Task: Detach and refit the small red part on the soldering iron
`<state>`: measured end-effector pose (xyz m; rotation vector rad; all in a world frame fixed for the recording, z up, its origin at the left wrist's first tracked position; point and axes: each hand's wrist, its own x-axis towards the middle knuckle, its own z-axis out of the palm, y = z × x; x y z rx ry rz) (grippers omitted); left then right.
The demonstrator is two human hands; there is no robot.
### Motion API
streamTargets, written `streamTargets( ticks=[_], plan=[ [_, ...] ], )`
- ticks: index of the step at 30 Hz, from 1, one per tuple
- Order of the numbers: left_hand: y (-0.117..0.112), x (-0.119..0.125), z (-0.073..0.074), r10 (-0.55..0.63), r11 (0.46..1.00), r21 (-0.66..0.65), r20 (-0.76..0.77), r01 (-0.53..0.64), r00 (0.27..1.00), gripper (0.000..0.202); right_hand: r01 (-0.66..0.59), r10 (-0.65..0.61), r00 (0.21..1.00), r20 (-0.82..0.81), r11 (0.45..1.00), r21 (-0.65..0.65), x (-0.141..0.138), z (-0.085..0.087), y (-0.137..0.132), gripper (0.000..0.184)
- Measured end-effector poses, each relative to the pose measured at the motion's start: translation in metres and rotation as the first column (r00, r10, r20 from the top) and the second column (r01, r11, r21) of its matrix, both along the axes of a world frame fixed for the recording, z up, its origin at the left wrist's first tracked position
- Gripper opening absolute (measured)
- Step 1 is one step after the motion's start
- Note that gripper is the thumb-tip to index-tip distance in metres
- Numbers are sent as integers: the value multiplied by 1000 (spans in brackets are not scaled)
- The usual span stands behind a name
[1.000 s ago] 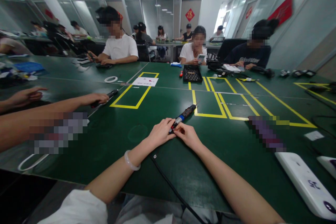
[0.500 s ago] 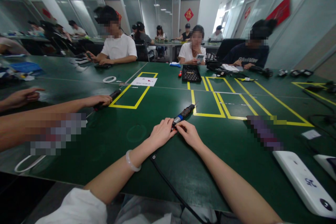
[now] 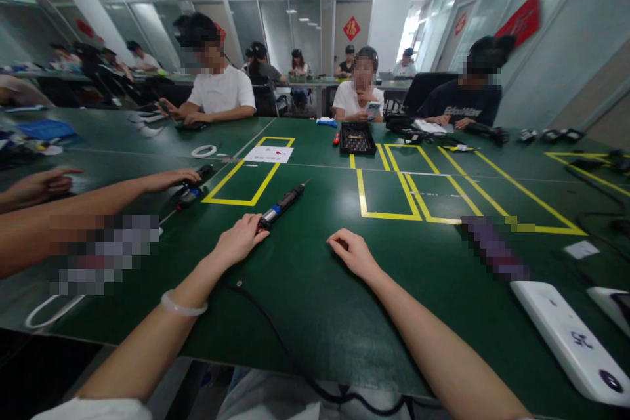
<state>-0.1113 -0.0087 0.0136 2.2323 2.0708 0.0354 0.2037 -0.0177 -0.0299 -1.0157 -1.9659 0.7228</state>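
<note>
My left hand (image 3: pixel 239 239) is closed around the rear end of a black and blue electric screwdriver (image 3: pixel 281 204) that lies on the green table (image 3: pixel 315 289), its tip pointing away to the right. The tool's black cable (image 3: pixel 275 341) trails back over the table's near edge. About a hand's width to the right, my right hand (image 3: pixel 352 252) rests on the table with its fingers loosely curled and nothing in it.
A co-worker's arm (image 3: pixel 98 200) reaches in from the left, its hand on another screwdriver (image 3: pixel 191 185). Yellow tape rectangles (image 3: pixel 253 170) mark the table. A black screw tray (image 3: pixel 359 140) sits farther back, white devices (image 3: pixel 566 335) lie at right. Several people sit opposite.
My left hand has carried the screwdriver to the left, away from my right hand. My right hand has let go of it and stayed where it was.
</note>
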Motion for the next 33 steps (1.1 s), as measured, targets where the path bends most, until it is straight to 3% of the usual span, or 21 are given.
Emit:
streamTargets(
  ticks=[6,10,17,23,33],
  plan=[
    [13,-77,-3,134,991,-24,-1,-134,991,61,-7,7,1000,7,1000,-8,0,-2,1,15],
    [18,-108,-3,180,983,-22,-14,-180,984,62,-8,8,1000,17,1000,-13,-1,-1,1,15],
    [6,-97,-9,228,960,222,-263,-171,938,56,-10,10,1000,21,1000,-13,-2,-2,2,14],
    [5,-94,-12,333,927,230,-132,-298,934,56,-17,17,1000,26,1000,-13,-2,-2,1,14],
    [3,-89,-9,427,877,274,-70,-395,901,58,-22,22,999,28,1000,-13,-1,-2,-1,14]
  ],
)
